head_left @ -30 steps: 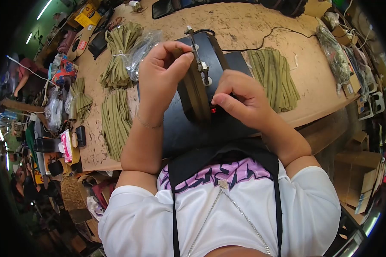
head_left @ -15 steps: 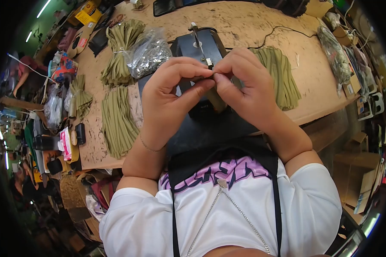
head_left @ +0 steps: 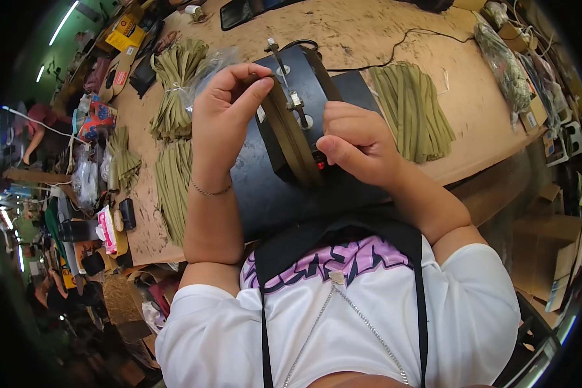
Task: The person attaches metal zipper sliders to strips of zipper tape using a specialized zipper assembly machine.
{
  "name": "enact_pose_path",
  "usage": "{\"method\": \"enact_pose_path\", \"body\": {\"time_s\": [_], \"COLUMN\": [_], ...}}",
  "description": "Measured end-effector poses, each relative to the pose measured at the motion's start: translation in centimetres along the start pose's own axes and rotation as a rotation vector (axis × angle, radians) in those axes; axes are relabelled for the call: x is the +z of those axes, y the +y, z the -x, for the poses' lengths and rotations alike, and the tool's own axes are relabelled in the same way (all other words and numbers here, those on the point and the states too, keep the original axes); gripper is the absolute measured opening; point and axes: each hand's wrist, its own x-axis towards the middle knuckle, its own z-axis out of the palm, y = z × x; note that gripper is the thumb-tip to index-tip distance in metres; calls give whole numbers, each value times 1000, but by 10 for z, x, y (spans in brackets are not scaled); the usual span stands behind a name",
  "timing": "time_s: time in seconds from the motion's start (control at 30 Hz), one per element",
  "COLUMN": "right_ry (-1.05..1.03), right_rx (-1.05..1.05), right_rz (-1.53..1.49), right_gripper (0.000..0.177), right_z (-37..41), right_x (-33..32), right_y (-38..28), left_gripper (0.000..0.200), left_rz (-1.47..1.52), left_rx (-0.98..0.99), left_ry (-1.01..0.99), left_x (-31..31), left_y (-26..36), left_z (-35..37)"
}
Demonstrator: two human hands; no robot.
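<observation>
My left hand [head_left: 229, 110] pinches the upper end of an olive zipper tape [head_left: 290, 139] between thumb and fingers. The tape curves down across the left side of a black box-shaped device [head_left: 313, 84]. A metal bar with small fittings [head_left: 295, 100] stands on top of that device, between my hands. My right hand [head_left: 359, 142] is closed in a loose fist to the right of the device, its thumb over the curled fingers. Whatever it may hold is hidden. A small red light [head_left: 321, 165] shows low on the device.
Olive strips lie in bundles at the left [head_left: 178, 84] and in a flat stack at the right [head_left: 414, 113]. A clear plastic bag [head_left: 216, 64] is partly behind my left hand. A black cable [head_left: 427, 31] crosses the wooden table [head_left: 343, 32]. Another person's arm [head_left: 33, 142] is far left.
My hands were together, pinching at one spot above the device. They have moved apart, left hand up and left, right hand down and right. The zipper tape now shows stretched between.
</observation>
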Motion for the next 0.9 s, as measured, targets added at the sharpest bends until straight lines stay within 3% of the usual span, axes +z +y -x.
{"method": "enact_pose_path", "body": {"time_s": [0.47,0.57,0.67,0.8,0.9], "right_ry": [-11,-15,166,263,217], "right_rx": [-20,79,-58,-112,-43], "right_rz": [58,-16,232,330,290], "right_gripper": [32,24,12,21,26], "right_z": [-1,-1,-14,-25,-23], "right_x": [0,-4,0,11,15], "right_y": [1,-7,-20,-28,-28], "left_gripper": [16,17,17,18,18], "left_rz": [54,28,-13,97,115], "left_rx": [37,58,67,68,50], "left_ry": [-15,25,50,5,-33], "left_x": [3,2,5,15,13], "left_y": [3,13,28,36,36], "left_z": [-3,7,27,49,55]}}
